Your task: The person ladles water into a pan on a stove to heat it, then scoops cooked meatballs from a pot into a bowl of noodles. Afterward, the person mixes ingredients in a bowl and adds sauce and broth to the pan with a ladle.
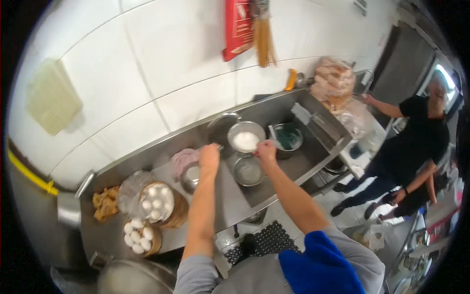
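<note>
A round metal bowl with white contents (245, 141) is in the sink (307, 171), close to the curved tap. My right hand (266, 150) is closed at that bowl's right rim. Just below sits a second round metal bowl (248, 171), its inside pale grey. My left hand (209, 158) is closed left of the bowls, with a small metal piece showing beside its fingers; I cannot tell what it grips. Behind its wrist lies a small metal bowl (191, 177) on the steel counter, next to a pink cloth (184, 160).
A pot with dark green contents (288, 137) is at the sink's right. On the left counter are a tub of peeled eggs (156, 202), a bowl of white eggs (138, 236) and brown pieces (105, 203). A person in dark clothes (413, 142) stands at right, near bagged food (334, 81).
</note>
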Demonstrator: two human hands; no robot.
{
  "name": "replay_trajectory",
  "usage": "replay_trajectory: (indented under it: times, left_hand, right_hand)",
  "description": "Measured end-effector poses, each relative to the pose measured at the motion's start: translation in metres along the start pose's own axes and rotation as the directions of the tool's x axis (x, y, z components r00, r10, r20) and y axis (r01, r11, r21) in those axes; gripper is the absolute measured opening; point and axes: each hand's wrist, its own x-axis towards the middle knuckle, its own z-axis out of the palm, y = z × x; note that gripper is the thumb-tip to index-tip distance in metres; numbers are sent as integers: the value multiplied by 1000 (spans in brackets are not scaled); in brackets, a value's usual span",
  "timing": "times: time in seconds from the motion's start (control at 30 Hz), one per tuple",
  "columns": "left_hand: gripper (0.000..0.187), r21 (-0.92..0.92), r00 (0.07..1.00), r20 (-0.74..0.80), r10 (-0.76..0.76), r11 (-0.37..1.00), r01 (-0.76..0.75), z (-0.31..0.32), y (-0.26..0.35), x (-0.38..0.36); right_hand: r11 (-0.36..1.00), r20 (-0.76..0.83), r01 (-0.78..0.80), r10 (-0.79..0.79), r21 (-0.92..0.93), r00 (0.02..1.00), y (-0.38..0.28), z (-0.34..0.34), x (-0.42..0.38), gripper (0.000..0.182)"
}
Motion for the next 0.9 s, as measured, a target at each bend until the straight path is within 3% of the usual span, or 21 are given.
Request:
replay_trajectory:
  times: [0.03,0.07,0.13,0.17,0.27,0.7,0.9]
  left_hand:
    - [22,-161,995,90,46,986,-31,14,-16,9]
    - [21,-84,999,4,40,996,-40,11,-15,8]
    - [21,103,990,-136,32,995,-18,7,-8,-3]
    - [21,134,996,-84,-5,991,16,4,-6,0]
    - [21,50,996,-63,-70,996,73,2,1,-1]
    - [23,29,994,-78,-77,996,79,6,-2,-6]
    - [21,51,997,-36,-61,997,63,4,-2,-4]
  right_hand:
    - [999,-73,10,-12,-31,997,-7,-13,0,14]
    - [998,-80,-2,-3,-57,997,-5,4,1,12]
    - [998,50,22,-24,51,998,0,8,6,13]
    - [999,35,8,-9,45,999,-2,9,6,14]
    - [997,8,6,-7,73,1000,-1,10,6,14]
    - [1000,-15,16,-16,-3,1000,6,3,3,14]
    - [998,-39,26,-24,59,999,9,5,6,15]
